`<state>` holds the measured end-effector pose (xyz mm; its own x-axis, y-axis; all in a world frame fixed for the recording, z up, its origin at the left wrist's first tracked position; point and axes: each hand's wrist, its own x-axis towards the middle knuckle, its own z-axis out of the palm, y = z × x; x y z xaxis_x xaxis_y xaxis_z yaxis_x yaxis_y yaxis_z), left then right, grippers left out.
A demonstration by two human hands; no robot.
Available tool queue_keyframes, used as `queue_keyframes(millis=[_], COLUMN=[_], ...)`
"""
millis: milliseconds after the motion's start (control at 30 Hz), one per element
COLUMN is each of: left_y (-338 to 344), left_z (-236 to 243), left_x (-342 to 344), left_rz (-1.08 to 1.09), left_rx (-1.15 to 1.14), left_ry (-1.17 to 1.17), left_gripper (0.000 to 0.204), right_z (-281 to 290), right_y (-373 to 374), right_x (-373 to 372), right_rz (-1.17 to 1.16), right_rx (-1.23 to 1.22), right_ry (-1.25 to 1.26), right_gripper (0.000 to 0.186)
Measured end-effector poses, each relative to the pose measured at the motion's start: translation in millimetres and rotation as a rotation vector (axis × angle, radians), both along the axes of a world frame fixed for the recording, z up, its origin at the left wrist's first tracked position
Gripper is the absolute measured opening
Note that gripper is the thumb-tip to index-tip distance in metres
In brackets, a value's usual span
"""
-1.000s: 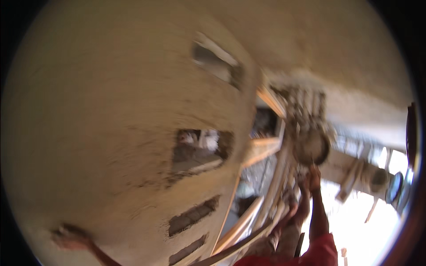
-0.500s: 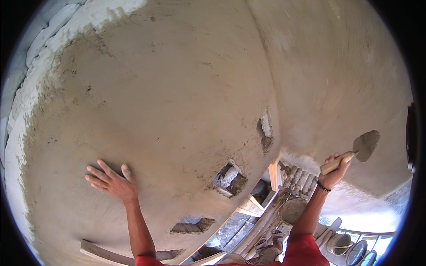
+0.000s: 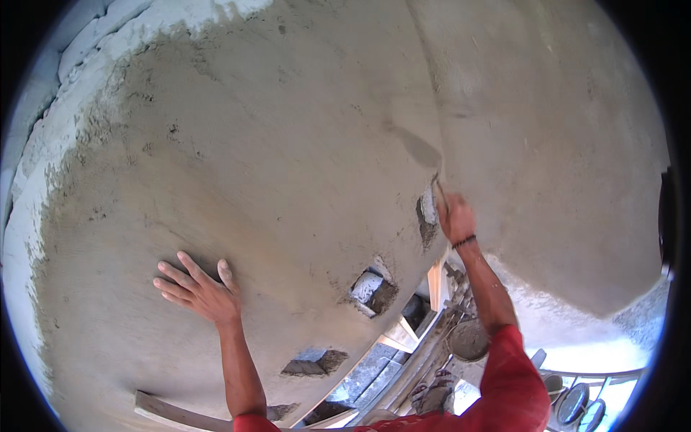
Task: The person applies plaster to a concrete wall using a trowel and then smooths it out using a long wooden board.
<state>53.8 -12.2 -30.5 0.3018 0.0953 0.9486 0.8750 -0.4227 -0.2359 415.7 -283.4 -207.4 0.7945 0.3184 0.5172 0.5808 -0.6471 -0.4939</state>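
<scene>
A broad wall (image 3: 245, 165) coated in grey-brown plaster fills most of the view. My left hand (image 3: 201, 291) rests against it at the lower left, fingers spread and holding nothing. In my right hand (image 3: 456, 217), closed round the handle, is a pointed trowel (image 3: 419, 149). Its blade, smeared by motion, lies at the wall beside the vertical corner line, just above a narrow recess (image 3: 427, 212). My fingers hide most of the handle. Below and left of that recess, a square hole (image 3: 374, 291) shows a whitish piece inside.
Another opening (image 3: 314, 363) is low in the wall, near a curved wooden strip (image 3: 173, 414). A round mortar bucket (image 3: 469, 340) stands on planks below my right arm. More buckets (image 3: 574, 403) are at the lower right. Rough uncovered masonry (image 3: 43, 93) edges the upper left.
My right hand has swung left and upward with the trowel, from the right wall to the corner line. My left hand stays flat on the wall, slightly farther right in view.
</scene>
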Motion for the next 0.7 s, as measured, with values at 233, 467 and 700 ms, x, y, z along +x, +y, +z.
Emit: queue_keyframes(millis=[233, 467, 700], left_y=[1, 4, 53], left_z=[8, 0, -9], left_x=[-1, 16, -29], left_rz=[-0.014, 0.041, 0.085], left_rx=[0.047, 0.127, 0.46], left_ry=[-0.024, 0.006, 0.09], left_gripper=[0.07, 0.072, 0.066], right_z=[-167, -436, -525], right_y=[-96, -235, -270], right_x=[-136, -277, -281], right_rz=[0.088, -0.305, -0.074], right_rx=[0.365, 1.199, -0.264], right_ry=[0.276, 1.615, 0.21], right_gripper=[0.049, 0.028, 0.035])
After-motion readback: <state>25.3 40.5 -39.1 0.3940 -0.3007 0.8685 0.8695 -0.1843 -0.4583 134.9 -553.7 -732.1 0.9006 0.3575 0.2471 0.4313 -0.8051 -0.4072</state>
